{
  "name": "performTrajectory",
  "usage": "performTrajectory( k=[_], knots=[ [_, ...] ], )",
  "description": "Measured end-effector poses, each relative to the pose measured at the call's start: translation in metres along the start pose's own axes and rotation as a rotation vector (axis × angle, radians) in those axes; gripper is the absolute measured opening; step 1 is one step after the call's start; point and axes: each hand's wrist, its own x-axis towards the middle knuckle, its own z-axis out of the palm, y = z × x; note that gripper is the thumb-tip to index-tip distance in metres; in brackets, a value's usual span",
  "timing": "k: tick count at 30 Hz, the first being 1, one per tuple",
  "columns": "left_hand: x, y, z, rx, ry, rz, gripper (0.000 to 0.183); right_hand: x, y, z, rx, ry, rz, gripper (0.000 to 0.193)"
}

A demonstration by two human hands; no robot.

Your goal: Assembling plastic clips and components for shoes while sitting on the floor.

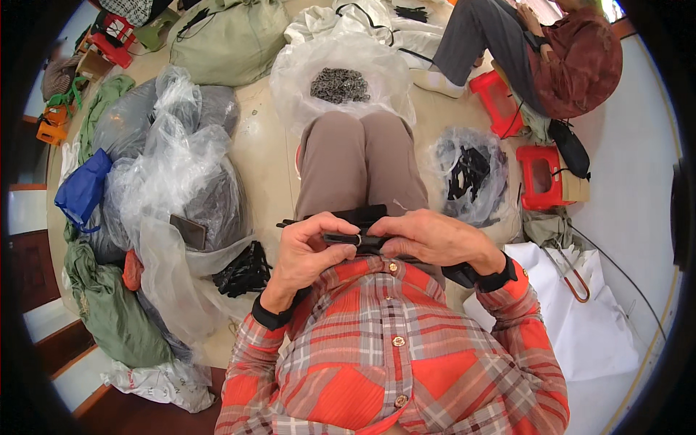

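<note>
Both hands meet over my lap at a short black strap point(341, 238). A small pale ring or loop sits around the strap between my fingertips; its kind is too small to make out. My left hand point(308, 250) pinches the strap from the left side, thumb below and fingers above. From the right, my right hand point(438, 239) pinches its other end, with thumb and forefinger close to the ring. More black strap pieces point(362, 215) lie across my thighs just beyond the fingers. Dark bands circle both wrists.
An open clear bag of small dark metal pieces point(339, 85) lies beyond my knees. Black strips fill a bag point(467, 174) at right; another bundle point(243, 272) lies left, near a phone point(188, 232) on plastic bags. Red stools point(539, 177) and a seated person point(573, 65) are far right.
</note>
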Motion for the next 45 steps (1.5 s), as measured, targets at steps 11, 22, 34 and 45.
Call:
performTrajectory(
  k=[11,22,34,45],
  knots=[
    [-0.013,-0.018,-0.002,0.109,-0.070,0.139,0.025,0.000,0.003,0.039,0.287,0.120,0.058,0.018],
    [-0.034,-0.025,0.012,0.134,-0.035,0.043,0.025,-0.007,0.007,0.057,0.470,0.151,0.091,0.017],
    [-0.036,-0.023,0.016,-0.096,0.044,-0.163,0.023,-0.010,0.010,0.053,0.555,0.135,0.180,0.017],
    [-0.036,-0.032,0.014,-0.002,0.004,-0.022,0.022,-0.007,0.010,0.061,0.523,0.195,0.124,0.015]
  ],
)
